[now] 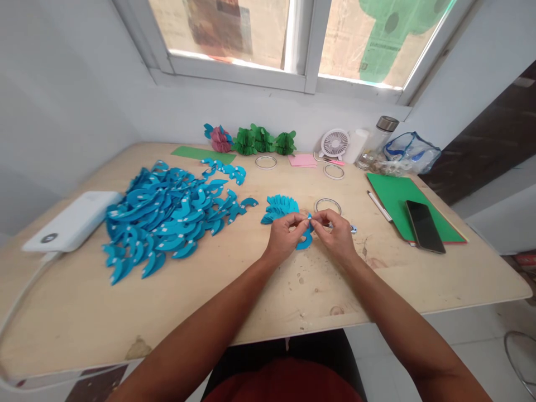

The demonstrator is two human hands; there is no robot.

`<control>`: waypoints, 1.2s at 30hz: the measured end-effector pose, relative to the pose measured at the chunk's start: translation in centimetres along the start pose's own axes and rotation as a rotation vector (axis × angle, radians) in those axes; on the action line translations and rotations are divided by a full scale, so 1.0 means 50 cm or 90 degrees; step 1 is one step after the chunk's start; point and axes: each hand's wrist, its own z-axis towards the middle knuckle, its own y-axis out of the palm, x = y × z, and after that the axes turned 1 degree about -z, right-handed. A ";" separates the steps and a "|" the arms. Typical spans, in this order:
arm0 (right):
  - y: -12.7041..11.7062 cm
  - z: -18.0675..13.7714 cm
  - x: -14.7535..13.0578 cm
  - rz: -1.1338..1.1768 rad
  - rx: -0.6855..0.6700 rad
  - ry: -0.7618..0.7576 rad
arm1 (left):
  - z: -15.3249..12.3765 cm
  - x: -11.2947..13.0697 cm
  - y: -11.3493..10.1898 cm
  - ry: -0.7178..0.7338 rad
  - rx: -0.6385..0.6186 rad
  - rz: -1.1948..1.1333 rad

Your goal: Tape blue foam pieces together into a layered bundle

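Note:
My left hand [285, 235] and my right hand [336, 233] meet at the middle of the wooden table [259, 301]. Both pinch a blue curved paper piece [305, 241] between fingertips. Just behind my left hand lies a fanned stack of joined blue pieces [278, 206]. A tape ring [328, 204] lies right behind my right hand. A large heap of loose blue curved pieces [167, 215] spreads to the left.
A white power bank [73, 219] with cable sits far left. A phone [424, 225] rests on green card [397, 195] at right. Green and pink paper decorations [259, 139], a small fan [334, 144], a jar, pink notes and more tape rings line the back.

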 end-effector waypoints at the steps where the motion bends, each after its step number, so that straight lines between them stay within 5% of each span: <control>1: 0.000 0.000 0.000 -0.001 0.000 0.004 | -0.001 0.000 0.001 -0.004 -0.002 -0.005; 13: 0.003 0.000 0.004 -0.013 -0.004 0.027 | -0.004 0.015 0.004 -0.025 0.000 -0.030; 28: -0.005 -0.002 0.002 -0.112 -0.031 -0.101 | 0.007 0.006 0.001 -0.123 -0.008 -0.115; 36: -0.001 -0.001 0.007 -0.068 -0.013 -0.055 | 0.008 0.001 0.002 -0.128 -0.015 -0.126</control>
